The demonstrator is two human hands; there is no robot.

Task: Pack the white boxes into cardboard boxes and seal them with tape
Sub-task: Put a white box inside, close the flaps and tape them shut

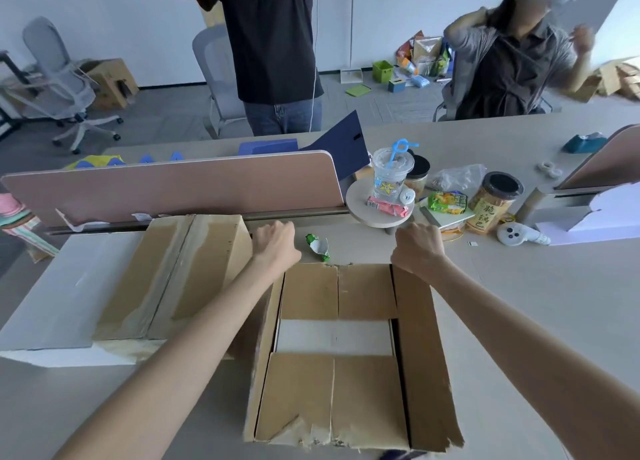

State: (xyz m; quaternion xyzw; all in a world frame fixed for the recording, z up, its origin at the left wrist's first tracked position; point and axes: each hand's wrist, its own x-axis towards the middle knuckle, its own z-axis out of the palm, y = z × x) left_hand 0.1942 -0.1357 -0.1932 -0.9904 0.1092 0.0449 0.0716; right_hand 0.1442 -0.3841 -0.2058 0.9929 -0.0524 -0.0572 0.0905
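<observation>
At the far left a flat white box [65, 297] lies on the table [536, 303], with a taped cardboard box [173, 276] resting slanted across its right part; that carton is already closed, a strip of tape running down its middle seam. It looks stiff but worn, its face scuffed where older tape has peeled, and I judge it light enough to shift by its edges. Just right of it the left hand [275, 243] is curled into a loose fist at the carton's far corner, the grip closed, though whether it pinches anything I cannot tell. Between the hands lies a crumpled green wrapper [318, 246]. Below them sits the open cardboard box [346, 352]: its near and far flaps are folded in, the side flaps stand out, and a white box inside [334, 336] shows in the gap between the folded flaps. The cardboard is soft at the torn near edge, so the side flaps are best taken along their firm mid-length rather than at the ragged corners, and tape may hold poorly on the frayed paper. The right hand [419, 248] hovers at the far right corner, fingers curled shut, apparently empty. The table is pale, smooth and matte, with bare space to the right. Beyond it stand a pink divider [173, 189], a plastic cup with a blue straw [393, 172], snack jars [491, 201] and packets. Two people and office chairs [62, 75] fill the room behind.
</observation>
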